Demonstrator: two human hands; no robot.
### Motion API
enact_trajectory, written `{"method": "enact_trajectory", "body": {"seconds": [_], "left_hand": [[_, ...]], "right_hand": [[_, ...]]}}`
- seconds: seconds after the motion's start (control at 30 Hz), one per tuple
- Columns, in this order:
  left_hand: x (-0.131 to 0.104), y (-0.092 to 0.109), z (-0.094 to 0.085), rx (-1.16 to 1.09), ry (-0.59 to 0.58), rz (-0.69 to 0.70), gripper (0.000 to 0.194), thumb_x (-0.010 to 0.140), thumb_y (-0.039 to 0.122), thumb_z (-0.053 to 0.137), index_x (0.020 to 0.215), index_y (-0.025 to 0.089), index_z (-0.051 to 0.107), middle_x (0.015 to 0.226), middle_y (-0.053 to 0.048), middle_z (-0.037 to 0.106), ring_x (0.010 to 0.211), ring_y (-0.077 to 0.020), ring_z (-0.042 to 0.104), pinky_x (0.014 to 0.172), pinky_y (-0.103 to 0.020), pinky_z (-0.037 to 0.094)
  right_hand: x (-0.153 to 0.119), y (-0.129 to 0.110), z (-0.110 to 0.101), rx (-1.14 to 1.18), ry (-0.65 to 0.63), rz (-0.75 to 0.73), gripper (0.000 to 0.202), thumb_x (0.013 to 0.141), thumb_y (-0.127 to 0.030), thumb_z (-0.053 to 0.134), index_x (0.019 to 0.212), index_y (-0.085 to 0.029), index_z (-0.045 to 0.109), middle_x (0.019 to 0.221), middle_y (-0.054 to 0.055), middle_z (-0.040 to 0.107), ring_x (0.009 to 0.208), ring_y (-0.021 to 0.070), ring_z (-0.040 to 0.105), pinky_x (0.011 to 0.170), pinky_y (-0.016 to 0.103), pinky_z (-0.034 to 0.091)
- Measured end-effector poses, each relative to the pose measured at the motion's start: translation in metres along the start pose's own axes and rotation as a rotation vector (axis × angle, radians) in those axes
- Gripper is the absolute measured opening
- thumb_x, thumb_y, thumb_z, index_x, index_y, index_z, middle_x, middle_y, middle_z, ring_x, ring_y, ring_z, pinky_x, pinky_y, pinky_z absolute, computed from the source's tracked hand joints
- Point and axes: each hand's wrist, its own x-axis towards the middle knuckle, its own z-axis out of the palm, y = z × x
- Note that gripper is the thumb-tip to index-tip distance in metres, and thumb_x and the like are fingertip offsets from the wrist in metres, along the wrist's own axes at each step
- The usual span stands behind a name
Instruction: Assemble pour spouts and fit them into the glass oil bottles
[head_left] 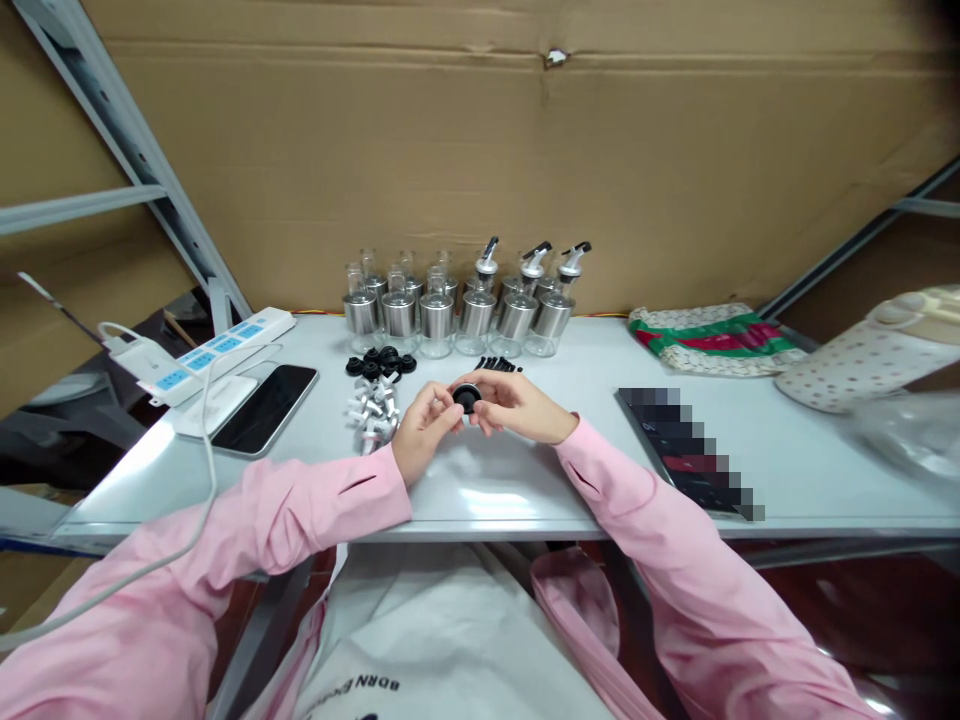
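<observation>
Between my two hands, just above the tabletop, is a round black stopper (467,397). The fingers of my left hand (426,428) grip it from the left, and my right hand (523,403) pinches it from the right. Left of my hands lies a heap of silver pour spouts (373,410), with black rubber stoppers (381,362) piled behind it. Small black levers (499,364) lie in a row beyond my right hand. Glass bottles with steel sleeves (437,316) stand in rows at the back, and three of them carry spouts with black flip tops (533,260).
A power strip (225,350), a charging cable (210,470) and a black-screened phone (268,408) are at the left. To the right lie a dark, partly pixelated device (679,445), a patterned cloth (712,338) and a dotted container (862,355). Cardboard (450,150) walls the back.
</observation>
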Motion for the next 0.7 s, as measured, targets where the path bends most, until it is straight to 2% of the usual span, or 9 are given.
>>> {"method": "enact_trajectory", "body": {"seconds": [0.2, 0.3, 0.47, 0.7], "left_hand": [[0.0017, -0.0012, 0.0008, -0.083, 0.059, -0.011, 0.042, 0.065, 0.041, 0.068, 0.084, 0.020, 0.037, 0.086, 0.004, 0.047, 0.062, -0.0063, 0.056, 0.063, -0.024, 0.046], [0.0024, -0.0004, 0.0003, -0.087, 0.044, -0.048, 0.045, 0.063, 0.042, 0.070, 0.087, 0.019, 0.040, 0.088, 0.003, 0.045, 0.062, -0.0070, 0.058, 0.063, -0.025, 0.048], [0.0023, 0.0004, -0.0008, -0.083, 0.010, -0.080, 0.045, 0.062, 0.043, 0.070, 0.083, 0.018, 0.039, 0.079, 0.005, 0.049, 0.054, -0.0087, 0.059, 0.057, -0.025, 0.048], [0.0002, -0.0028, -0.0026, -0.055, -0.012, -0.098, 0.038, 0.059, 0.031, 0.067, 0.077, 0.018, 0.037, 0.067, 0.008, 0.049, 0.044, -0.0056, 0.053, 0.046, -0.020, 0.042]], "right_hand": [[0.0009, 0.0021, 0.0017, -0.034, 0.017, -0.079, 0.028, 0.070, -0.017, 0.050, 0.098, -0.016, 0.049, 0.066, -0.002, 0.058, 0.057, 0.0085, 0.050, 0.053, 0.021, 0.038], [0.0007, 0.0028, 0.0015, -0.095, 0.052, -0.071, 0.025, 0.070, -0.016, 0.051, 0.094, -0.018, 0.047, 0.067, -0.003, 0.058, 0.059, 0.0087, 0.049, 0.055, 0.021, 0.037], [-0.0003, 0.0010, 0.0024, -0.180, 0.050, -0.052, 0.016, 0.068, -0.016, 0.051, 0.081, -0.018, 0.044, 0.061, -0.004, 0.055, 0.055, 0.0076, 0.044, 0.051, 0.019, 0.032], [-0.0008, -0.0032, 0.0081, -0.189, -0.012, -0.078, 0.014, 0.065, -0.017, 0.050, 0.073, -0.019, 0.038, 0.052, -0.007, 0.048, 0.047, 0.0052, 0.033, 0.045, 0.017, 0.027]]}}
